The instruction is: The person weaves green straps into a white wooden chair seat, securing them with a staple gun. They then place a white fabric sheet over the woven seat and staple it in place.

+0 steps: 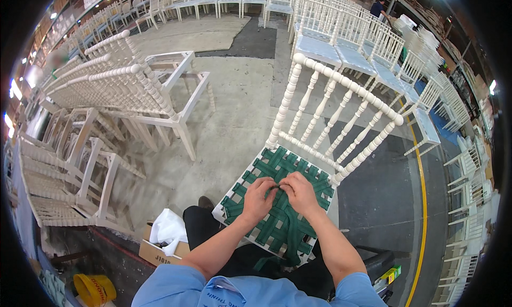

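In front of me stands a white chair (368, 96) with a turned-spindle back, its seat woven with green webbing (269, 221) in a crisscross. Over the middle of the seat, my left hand (260, 198) and my right hand (300, 194) meet fingertip to fingertip. Both are closed in a pinch on a dark piece of the green webbing strap (276, 187). From there a loose length of strap appears to run toward the near edge of the seat and hang over it. My fingers partly cover the pinched piece.
Unfinished chair frames (184, 120) without seats crowd the left. A cardboard box (154, 252) holding a white plastic bag (168, 229) sits by my left leg, near a yellow bucket (95, 289). Rows of white chairs (320, 48) line the back and right. Far off, a person (377, 9) stands.
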`<state>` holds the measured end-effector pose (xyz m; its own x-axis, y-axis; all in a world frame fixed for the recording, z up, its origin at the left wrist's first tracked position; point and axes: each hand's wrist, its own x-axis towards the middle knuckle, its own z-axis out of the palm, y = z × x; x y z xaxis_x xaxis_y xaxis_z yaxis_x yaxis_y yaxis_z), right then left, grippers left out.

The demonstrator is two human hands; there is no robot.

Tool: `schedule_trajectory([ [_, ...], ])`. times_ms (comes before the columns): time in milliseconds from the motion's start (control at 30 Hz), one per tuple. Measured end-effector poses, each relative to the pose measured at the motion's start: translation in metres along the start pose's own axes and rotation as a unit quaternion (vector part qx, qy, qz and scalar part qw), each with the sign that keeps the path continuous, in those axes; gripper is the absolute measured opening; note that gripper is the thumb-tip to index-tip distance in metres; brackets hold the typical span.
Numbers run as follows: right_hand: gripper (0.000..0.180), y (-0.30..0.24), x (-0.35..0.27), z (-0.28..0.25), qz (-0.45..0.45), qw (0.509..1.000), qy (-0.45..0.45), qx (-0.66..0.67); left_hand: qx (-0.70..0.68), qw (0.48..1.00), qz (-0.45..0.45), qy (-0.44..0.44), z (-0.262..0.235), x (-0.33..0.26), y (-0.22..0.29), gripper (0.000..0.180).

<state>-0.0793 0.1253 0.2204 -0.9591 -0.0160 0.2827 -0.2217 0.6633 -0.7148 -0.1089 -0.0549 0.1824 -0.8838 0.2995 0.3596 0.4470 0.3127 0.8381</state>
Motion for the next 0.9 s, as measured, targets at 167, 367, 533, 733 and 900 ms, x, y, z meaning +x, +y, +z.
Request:
schedule_trajectory([
  [167, 0.013, 0.021, 0.007, 0.000, 0.031, 0.999, -0.022, 0.018, -0.327, 0.918, -0.217, -0.050, 0.031, -0.002, -0.033, 0.013],
  [367, 0.020, 0.080, 0.020, 0.030, 0.150, 0.981, -0.115, 0.047, -0.534, 0.717, -0.437, -0.098, 0.088, -0.053, -0.044, 0.025],
  [533, 0.023, 0.138, 0.026, 0.060, 0.248, 0.954, -0.167, 0.033, -0.329, 0.846, -0.420, 0.009, 0.084, -0.035, -0.091, 0.031],
  [733, 0.021, 0.183, 0.084, 0.087, 0.206, 0.976, -0.073, -0.020, 0.098, 0.982, -0.164, -0.002, 0.070, 0.067, -0.152, 0.029],
  [900, 0.021, 0.207, 0.128, 0.110, 0.251, 0.966, -0.029, -0.048, 0.202, 0.977, -0.049, -0.037, 0.091, 0.100, -0.179, 0.046],
])
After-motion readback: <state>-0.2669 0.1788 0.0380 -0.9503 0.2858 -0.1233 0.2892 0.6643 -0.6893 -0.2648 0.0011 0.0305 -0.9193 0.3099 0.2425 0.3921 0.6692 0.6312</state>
